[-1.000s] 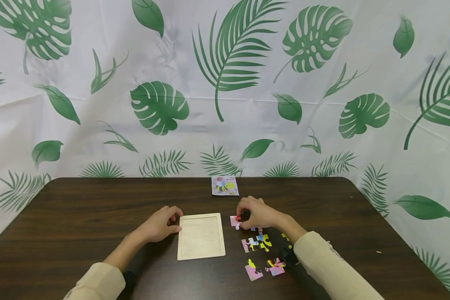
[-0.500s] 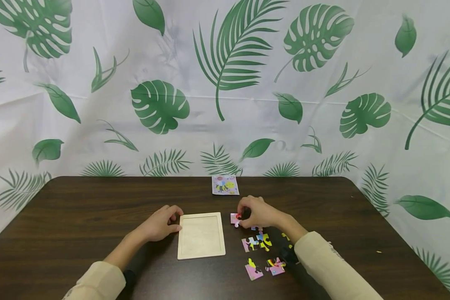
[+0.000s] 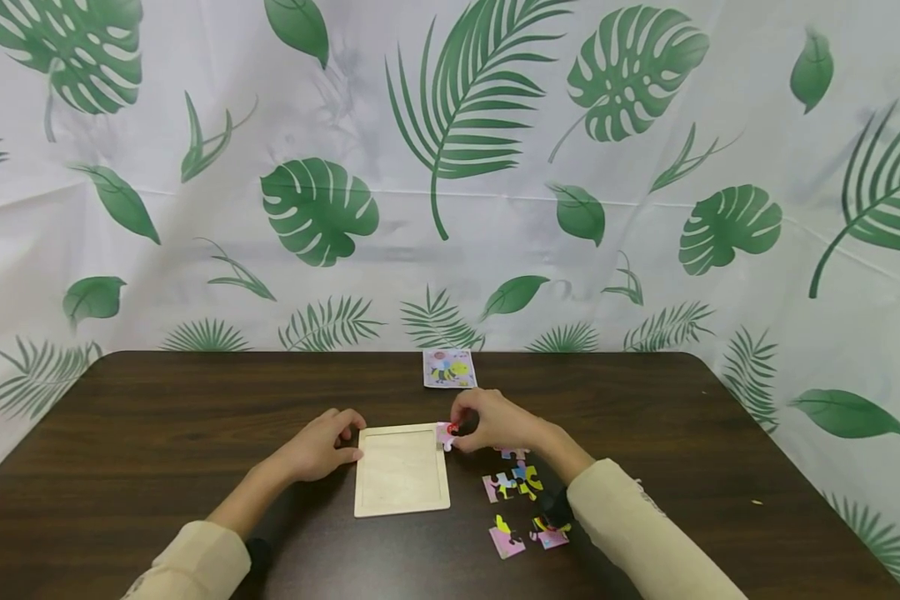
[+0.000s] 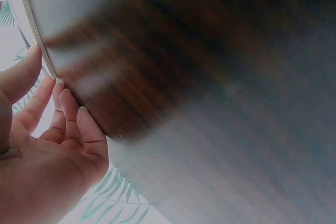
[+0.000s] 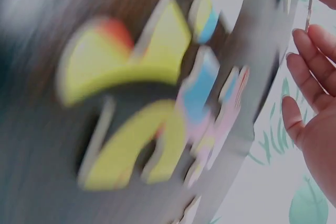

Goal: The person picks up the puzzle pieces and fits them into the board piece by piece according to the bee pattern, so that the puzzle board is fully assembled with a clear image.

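Observation:
My left hand point(image 3: 319, 447) holds the left side of a square, pale wooden puzzle tray point(image 3: 401, 471), thumb and forefinger apart along its edge near the upper left corner. In the left wrist view, the left hand point(image 4: 58, 135) has its thumb and fingertips against the thin tray edge point(image 4: 37, 30). A pink puzzle piece with a red patch point(image 3: 444, 433) is pinched in my right hand point(image 3: 498, 421), over the tray's upper right corner. The right wrist view shows the right hand point(image 5: 320, 72) pinching a thin piece edge-on at the frame's border.
Right of the tray lie several loose pieces: a pink-blue-yellow cluster point(image 3: 513, 483), a pink and yellow piece point(image 3: 506, 540) and another pink one point(image 3: 553, 533). A bee picture card point(image 3: 450, 369) lies at the back of the dark wooden table point(image 3: 217, 400). A leaf-print cloth point(image 3: 450, 275) hangs behind.
My right hand has moved left with the pink piece, from beside the tray to its upper right corner. The left hand has stayed at the tray.

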A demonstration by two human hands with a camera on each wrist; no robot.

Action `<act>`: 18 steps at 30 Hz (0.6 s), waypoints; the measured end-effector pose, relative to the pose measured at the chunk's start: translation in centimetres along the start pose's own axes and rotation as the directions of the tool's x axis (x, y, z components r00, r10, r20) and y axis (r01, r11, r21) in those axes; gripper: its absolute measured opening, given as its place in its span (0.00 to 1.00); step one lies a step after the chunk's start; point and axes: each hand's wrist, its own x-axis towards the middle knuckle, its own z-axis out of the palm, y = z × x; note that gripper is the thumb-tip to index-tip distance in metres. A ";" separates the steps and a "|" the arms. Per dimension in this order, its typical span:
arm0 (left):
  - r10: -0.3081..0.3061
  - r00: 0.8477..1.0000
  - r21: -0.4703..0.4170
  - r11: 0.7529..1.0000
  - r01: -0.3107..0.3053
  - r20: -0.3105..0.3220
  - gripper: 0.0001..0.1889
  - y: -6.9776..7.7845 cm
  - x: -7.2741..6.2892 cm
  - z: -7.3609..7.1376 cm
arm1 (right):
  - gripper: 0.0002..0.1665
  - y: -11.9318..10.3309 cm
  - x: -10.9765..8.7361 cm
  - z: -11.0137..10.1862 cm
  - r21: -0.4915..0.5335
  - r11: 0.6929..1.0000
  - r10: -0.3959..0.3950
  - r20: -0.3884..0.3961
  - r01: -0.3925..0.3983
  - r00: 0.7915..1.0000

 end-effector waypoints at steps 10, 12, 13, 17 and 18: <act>0.008 1.000 0.012 1.000 -0.008 -0.003 0.15 0.0 0.0 0.0 | 0.13 -2.5 2.2 1.9 -0.037 0.998 -0.042 0.028 0.043 0.999; 0.006 1.000 0.016 1.000 -0.006 -0.004 0.15 -0.1 0.0 0.0 | 0.12 -2.9 2.6 2.3 -0.077 0.996 -0.049 0.037 0.052 0.998; 0.006 1.000 0.017 1.000 -0.006 -0.004 0.15 -0.1 0.0 0.0 | 0.12 -3.1 2.8 2.5 -0.096 0.994 -0.051 0.040 0.055 0.998; 0.013 1.000 0.017 1.000 -0.013 -0.004 0.15 -0.1 0.1 -0.1 | 0.12 -3.8 3.5 3.2 -0.136 0.989 -0.056 0.045 0.062 0.997; 0.014 1.000 0.017 1.000 -0.014 -0.005 0.15 -0.1 0.1 -0.1 | 0.12 -3.9 3.7 3.3 -0.135 0.989 -0.053 0.046 0.059 0.998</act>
